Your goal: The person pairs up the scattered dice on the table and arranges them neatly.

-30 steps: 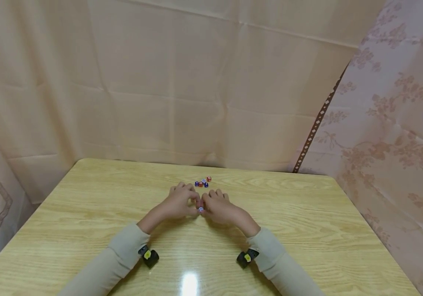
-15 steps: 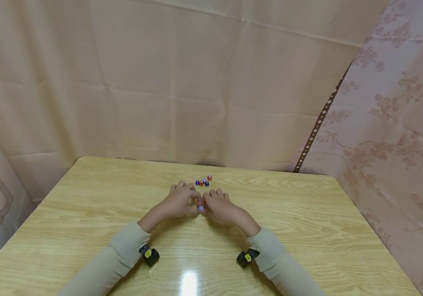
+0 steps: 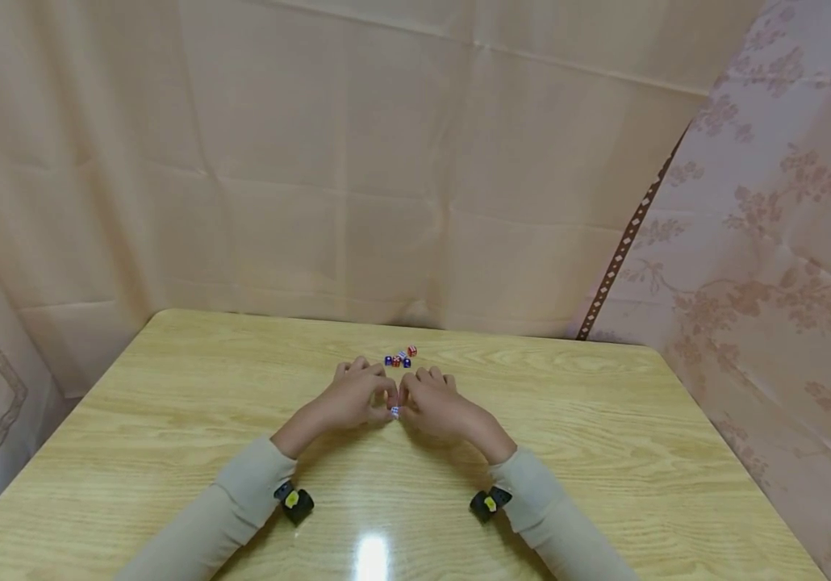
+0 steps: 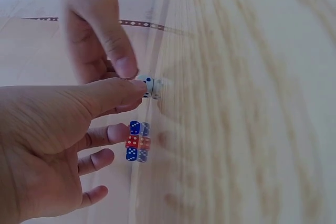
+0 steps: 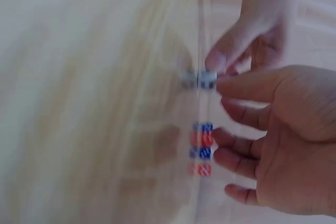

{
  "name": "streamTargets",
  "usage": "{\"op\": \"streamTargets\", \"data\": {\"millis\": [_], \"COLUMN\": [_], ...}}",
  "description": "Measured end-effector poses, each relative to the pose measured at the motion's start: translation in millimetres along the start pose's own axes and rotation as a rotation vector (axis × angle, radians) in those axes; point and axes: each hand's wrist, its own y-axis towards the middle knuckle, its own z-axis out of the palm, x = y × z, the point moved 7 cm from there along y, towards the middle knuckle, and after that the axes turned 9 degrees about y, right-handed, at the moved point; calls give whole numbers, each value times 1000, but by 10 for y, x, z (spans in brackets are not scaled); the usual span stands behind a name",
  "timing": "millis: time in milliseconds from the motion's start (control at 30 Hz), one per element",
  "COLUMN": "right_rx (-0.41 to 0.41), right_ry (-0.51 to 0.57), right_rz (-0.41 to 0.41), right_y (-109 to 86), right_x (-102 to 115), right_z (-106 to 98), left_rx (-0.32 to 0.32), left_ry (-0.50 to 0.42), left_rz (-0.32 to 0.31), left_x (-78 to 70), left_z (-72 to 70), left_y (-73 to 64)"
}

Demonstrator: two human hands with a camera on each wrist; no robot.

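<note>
A small white die with blue pips (image 4: 149,85) sits low at the table between the two hands. My left hand (image 3: 352,398) pinches it at the ends of thumb and index finger, the other fingers spread loosely. My right hand (image 3: 436,405) is close on the die's other side, thumb tip right at its edge in the right wrist view. Whether that hand grips the die I cannot tell, as the view is blurred. Beyond the fingertips lie a blue die (image 3: 389,361), a red die (image 3: 397,361) and another blue die (image 3: 407,363), side by side.
Just behind that row are a white die (image 3: 402,355) and a second red die (image 3: 411,351). The wood-grain table (image 3: 575,484) ends at a beige curtain (image 3: 299,202) at the back. A floral curtain (image 3: 771,266) hangs along the right side.
My right hand has shifted slightly to the right, and a thin gap shows between the two index fingers. The left hand and the dice behind have hardly moved.
</note>
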Motion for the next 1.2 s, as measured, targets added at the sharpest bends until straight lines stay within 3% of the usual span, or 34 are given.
{"op": "streamTargets", "data": {"millis": [200,400,600,900,1200], "right_rx": [-126,-280,-371,-391,-343], "right_ry": [23,44,40,-60,-114], "right_rz": [19,-32,-78,-148,-125], "right_y": [10,7,78,352,556], "right_x": [-77,-123,-215,-373,-422], "right_z": [-195,-401,-538,-634,-549], "left_rx": [6,13,21,3,8], "left_ry": [21,30,33,39,24], "left_rz": [31,35,29,33,54], "left_x": [-1,12,25,18,7], "left_z": [5,-5,25,-19,5], "left_y": [-5,-8,-14,5,-11]}}
